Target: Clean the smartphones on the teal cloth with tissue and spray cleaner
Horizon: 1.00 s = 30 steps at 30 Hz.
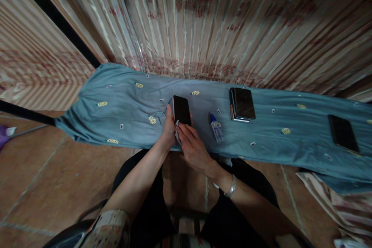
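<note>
My left hand [168, 127] is closed around the left side of a dark smartphone [181, 109], holding it tilted above the blue cloth. Pressed against the phone's lower part is my right hand [192, 143], its fingers bunched over a small whitish cloth or wipe [177, 133]. Most of that wipe is hidden under the fingers. Just right of the hands lies a small clear bottle [216, 130] with a blue tip. Farther right, a stack of phones [243, 103] rests on the cloth.
A blue patterned cloth [130, 102] covers the long narrow surface. Near its right end lies another black phone [343, 133]. Pleated curtains [197, 27] hang right behind the far edge. Dark poles [61, 19] stand at the left, and tiled floor [31, 178] shows below.
</note>
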{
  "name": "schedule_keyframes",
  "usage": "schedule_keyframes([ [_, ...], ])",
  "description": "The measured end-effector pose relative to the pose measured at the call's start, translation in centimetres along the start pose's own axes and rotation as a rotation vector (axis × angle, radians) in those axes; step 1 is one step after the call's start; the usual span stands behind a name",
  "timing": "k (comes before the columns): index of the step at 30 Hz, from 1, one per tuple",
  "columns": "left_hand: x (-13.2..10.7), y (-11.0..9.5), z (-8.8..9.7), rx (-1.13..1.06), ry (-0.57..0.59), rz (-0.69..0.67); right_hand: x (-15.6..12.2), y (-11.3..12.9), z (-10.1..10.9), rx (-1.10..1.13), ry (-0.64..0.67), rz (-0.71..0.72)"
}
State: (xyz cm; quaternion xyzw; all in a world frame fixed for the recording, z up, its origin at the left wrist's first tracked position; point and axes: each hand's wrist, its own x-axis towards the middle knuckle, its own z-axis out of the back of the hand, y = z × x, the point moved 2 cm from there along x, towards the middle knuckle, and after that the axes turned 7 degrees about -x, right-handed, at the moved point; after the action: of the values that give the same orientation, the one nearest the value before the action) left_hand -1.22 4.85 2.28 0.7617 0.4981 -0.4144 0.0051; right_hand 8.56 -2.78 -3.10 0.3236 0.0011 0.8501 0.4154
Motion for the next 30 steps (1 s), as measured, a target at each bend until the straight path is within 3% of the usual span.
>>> schedule_keyframes([
  [9,0.0,-0.9,-0.1,-0.007,0.025,-0.032,0.2,0.0,0.3,-0.017,-0.004,0.022],
  [16,0.6,-1.2,0.5,-0.033,0.039,-0.103,0.2,-0.8,0.5,-0.027,0.053,-0.045],
  [30,0.8,0.0,0.7,0.005,0.076,-0.033,0.5,-2.9,0.6,-0.029,0.036,-0.155],
])
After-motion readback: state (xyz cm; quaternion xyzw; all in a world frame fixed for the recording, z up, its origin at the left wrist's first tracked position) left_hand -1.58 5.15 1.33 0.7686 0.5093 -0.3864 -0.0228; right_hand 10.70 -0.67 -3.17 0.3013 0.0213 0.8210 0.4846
